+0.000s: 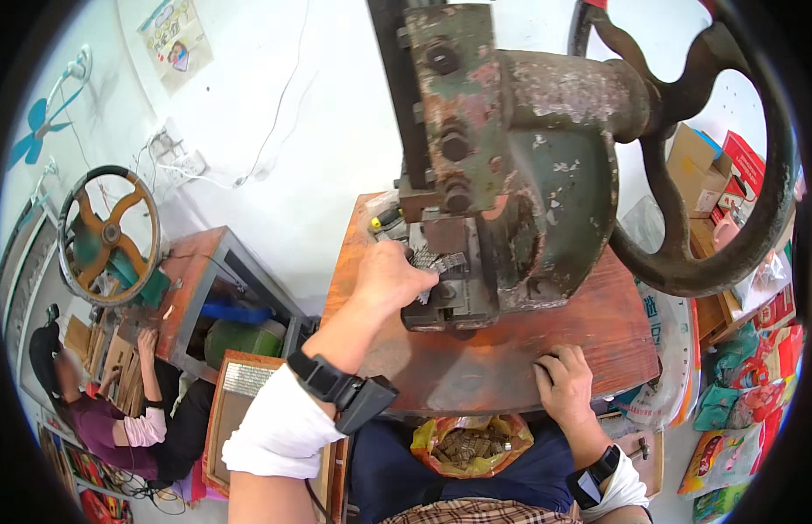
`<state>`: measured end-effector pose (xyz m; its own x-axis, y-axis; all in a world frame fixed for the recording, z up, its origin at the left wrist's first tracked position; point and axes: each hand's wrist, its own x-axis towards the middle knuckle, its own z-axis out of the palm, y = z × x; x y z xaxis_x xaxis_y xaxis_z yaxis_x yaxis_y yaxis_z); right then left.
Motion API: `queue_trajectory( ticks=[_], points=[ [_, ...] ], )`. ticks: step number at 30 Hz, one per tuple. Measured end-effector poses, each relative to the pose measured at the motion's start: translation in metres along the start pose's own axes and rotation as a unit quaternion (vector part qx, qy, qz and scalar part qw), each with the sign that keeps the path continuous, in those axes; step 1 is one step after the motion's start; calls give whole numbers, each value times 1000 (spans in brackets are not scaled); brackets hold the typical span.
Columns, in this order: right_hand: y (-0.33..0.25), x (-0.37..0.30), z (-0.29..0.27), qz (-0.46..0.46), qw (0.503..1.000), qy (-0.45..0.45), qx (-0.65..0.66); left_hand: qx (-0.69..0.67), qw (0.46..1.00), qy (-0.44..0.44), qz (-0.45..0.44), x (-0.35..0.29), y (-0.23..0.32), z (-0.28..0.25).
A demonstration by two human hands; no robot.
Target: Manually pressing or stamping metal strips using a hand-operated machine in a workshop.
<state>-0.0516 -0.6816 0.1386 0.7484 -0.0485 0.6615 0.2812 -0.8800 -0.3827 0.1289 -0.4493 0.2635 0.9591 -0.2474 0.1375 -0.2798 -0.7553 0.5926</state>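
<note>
My left hand [390, 278] is at the bed of a green hand press, thumb and fingers closed on a small patterned silvery metal strip [450, 262]. Its far end lies over the dark die block [463, 301], just below the press ram [445, 234]. Part of the strip is hidden by my fingers. On the table's right front edge rests my right hand [566, 384], loosely curled, with nothing in it. Between my thighs sits a yellow and red plastic bag [519, 458] of small metal pieces [469, 444].
The press's large handwheel [677, 196] stands at upper right. A yellow-black tool [387, 217] lies behind my left hand. At left is a wooden tray [216, 437] with a patterned sheet [246, 380]. Another person [131, 428] sits beside a second handwheel [109, 231]. Bags [725, 454] fill the right.
</note>
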Motion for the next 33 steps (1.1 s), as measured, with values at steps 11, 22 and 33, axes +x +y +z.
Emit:
queue_trajectory(
  ticks=[11, 22, 33],
  points=[
    [5, -1, -6, -3, 1000, 5, 5, 6, 994, 105, 5, 15, 28, 34],
    [-4, 18, 1, -12, 992, 23, 127, -53, 952, 162, 256, 23, -46, 60],
    [-52, 156, 71, 52, 995, -31, 81, -171, 965, 82, 182, 16, -37, 57]
  ],
)
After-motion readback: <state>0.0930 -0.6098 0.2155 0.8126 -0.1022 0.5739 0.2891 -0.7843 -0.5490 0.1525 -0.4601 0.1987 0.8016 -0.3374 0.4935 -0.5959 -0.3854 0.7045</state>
